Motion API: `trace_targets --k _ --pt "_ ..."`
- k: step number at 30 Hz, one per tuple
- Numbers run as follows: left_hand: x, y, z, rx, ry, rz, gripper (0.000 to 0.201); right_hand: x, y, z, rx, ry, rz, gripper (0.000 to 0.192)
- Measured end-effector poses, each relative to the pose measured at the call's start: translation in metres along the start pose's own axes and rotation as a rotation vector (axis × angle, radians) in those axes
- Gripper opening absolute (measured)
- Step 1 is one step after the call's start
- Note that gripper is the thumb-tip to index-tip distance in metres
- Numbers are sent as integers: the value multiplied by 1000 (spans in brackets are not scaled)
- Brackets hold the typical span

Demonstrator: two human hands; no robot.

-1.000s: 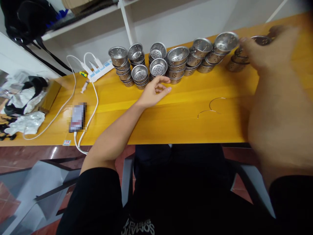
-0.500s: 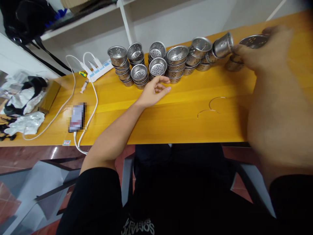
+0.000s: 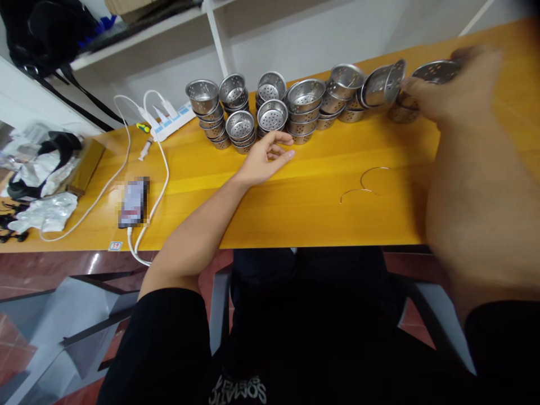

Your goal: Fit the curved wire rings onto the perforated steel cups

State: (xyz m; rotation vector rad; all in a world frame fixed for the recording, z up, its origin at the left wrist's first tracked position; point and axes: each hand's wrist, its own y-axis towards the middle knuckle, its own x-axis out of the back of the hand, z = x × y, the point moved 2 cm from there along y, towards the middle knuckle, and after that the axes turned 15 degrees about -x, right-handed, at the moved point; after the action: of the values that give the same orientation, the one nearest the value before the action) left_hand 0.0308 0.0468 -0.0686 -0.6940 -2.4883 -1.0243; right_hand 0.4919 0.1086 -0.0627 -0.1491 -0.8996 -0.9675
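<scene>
Perforated stainless steel cups stand in several nested stacks along the back of the table. My right hand (image 3: pixel 459 84), slightly blurred, grips the rim of a perforated metal cup (image 3: pixel 436 70) at the right end, thumb on its left side. More cups sit beneath that one. Just left of the thumb, a tilted metal cup (image 3: pixel 382 84) leans on its neighbours. My left hand (image 3: pixel 270 157) rests on the table in front of a middle stack (image 3: pixel 272 115), fingers loosely bent, thumb apart, holding nothing.
Two thin curved wires (image 3: pixel 365 188) lie on the table (image 3: pixel 312 216). At left are a phone (image 3: pixel 133 202) on a white cable, a syringe (image 3: pixel 145 149), a power strip (image 3: pixel 172 121) and a box of plastic bags (image 3: pixel 86 163). A shelf (image 3: pixel 143 34) stands behind.
The tilted cup left of my right thumb has shifted, and its opening now faces more towards me. My right hand has barely moved; my left hand stays still.
</scene>
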Motion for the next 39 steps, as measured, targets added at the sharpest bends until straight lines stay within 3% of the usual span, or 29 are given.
trace_targets --k 3,9,17,21,26,32,35,39 --pt "0 0 0 2 -4 -5 38 5 -9 7 -125 42 86 101" --pt "0 0 -1 16 -59 -6 38 14 -17 21 -207 15 70 101" --pt "0 0 0 -1 -13 12 37 15 -12 20 -208 -8 84 100" --pt "0 -1 3 -33 -56 8 40 20 -21 28 -237 -6 108 113" --pt "0 -2 8 -76 -79 8 41 20 -19 25 -168 77 169 104" --pt "0 -2 10 -79 -92 5 40 15 -11 16 -63 97 150 94" --pt "0 -2 10 -75 -100 3 40 16 -18 20 7 56 146 91" --pt "0 -1 9 -44 -82 14 39 25 -36 25 31 18 139 72"
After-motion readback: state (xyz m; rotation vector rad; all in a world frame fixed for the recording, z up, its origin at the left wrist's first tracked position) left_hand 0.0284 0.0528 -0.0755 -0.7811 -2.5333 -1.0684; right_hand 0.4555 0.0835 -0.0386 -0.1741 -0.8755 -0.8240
